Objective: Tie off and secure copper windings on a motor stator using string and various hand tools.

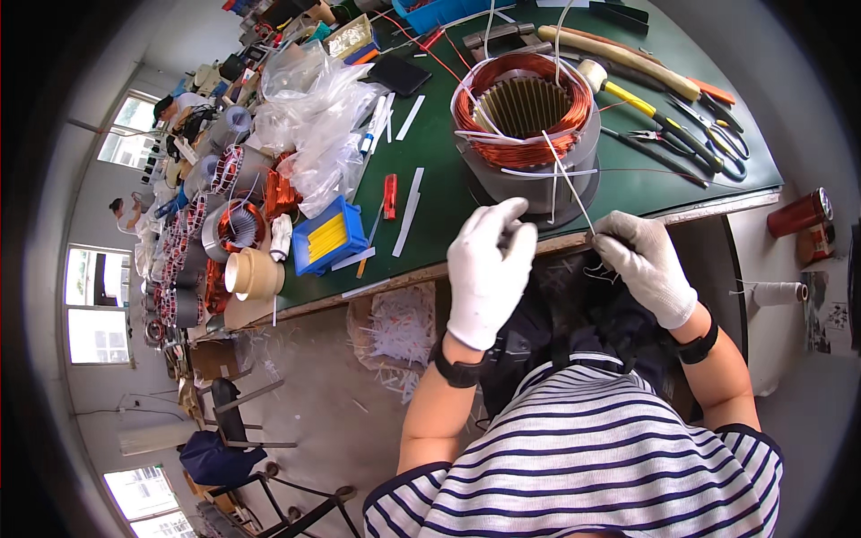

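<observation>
A motor stator (529, 184) stands on the green bench in front of me, with a grey outer shell and a ring of copper windings (571, 148) around its slotted bore. White cord (567, 177) is tied about the windings, and one length runs down toward me. My right hand (641, 264), in a white glove, pinches that cord just off the bench edge, below and right of the stator. My left hand (489, 273), gloved too, hovers left of the stator's base, fingers half bent and apart, nothing visible in them. A white strip (538, 172) crosses the stator's front.
Scissors (717, 134), pliers (664, 139) and a yellow-black hammer (646, 103) lie to the right. Leftward are a blue box (332, 238) of yellow strips, a red-handled cutter (389, 197) and plastic bags (314, 125). A thread spool (778, 293) stands far right.
</observation>
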Demonstrator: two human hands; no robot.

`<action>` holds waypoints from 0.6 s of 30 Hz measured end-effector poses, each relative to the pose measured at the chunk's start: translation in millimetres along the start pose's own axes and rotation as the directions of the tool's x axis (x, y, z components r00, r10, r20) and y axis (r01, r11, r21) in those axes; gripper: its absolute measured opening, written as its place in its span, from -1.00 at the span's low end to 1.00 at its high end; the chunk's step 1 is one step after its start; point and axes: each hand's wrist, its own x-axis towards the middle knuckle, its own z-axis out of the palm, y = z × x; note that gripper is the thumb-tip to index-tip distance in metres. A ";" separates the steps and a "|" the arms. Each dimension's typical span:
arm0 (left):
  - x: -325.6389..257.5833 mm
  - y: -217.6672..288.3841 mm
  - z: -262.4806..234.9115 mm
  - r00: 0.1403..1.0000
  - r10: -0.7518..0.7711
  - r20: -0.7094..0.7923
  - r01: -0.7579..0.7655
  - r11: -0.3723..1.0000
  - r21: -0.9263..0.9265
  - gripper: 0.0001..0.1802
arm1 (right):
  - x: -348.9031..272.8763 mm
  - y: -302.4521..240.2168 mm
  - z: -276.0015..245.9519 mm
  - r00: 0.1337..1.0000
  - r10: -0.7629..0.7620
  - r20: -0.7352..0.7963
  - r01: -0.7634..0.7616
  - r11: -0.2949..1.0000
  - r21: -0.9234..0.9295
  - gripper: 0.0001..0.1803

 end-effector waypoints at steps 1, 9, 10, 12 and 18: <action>2.3 0.6 11.5 0.999 0.017 0.027 -0.018 0.999 0.037 -0.76 | -2.3 2.1 5.1 1.000 -0.021 -0.009 0.021 1.000 0.012 -0.87; -2.7 8.8 42.3 0.961 -0.239 0.137 0.269 0.702 -0.659 -0.88 | -13.1 12.8 24.5 0.971 0.231 0.064 -0.232 0.839 0.492 -0.72; -4.2 10.3 37.9 0.931 -0.298 0.213 0.360 0.643 -0.676 -0.91 | -9.6 13.9 26.2 0.974 0.227 0.006 -0.190 0.802 0.566 -0.71; -11.4 12.8 38.5 0.890 -0.345 0.300 0.447 0.520 -0.728 -0.92 | -0.1 22.6 27.5 0.960 0.276 -0.039 -0.178 0.716 0.675 -0.74; -10.4 6.0 24.7 0.992 0.069 -0.106 -0.076 0.995 -0.065 -0.94 | 11.3 -1.5 30.9 0.978 0.114 -0.176 -0.001 0.840 0.543 -0.81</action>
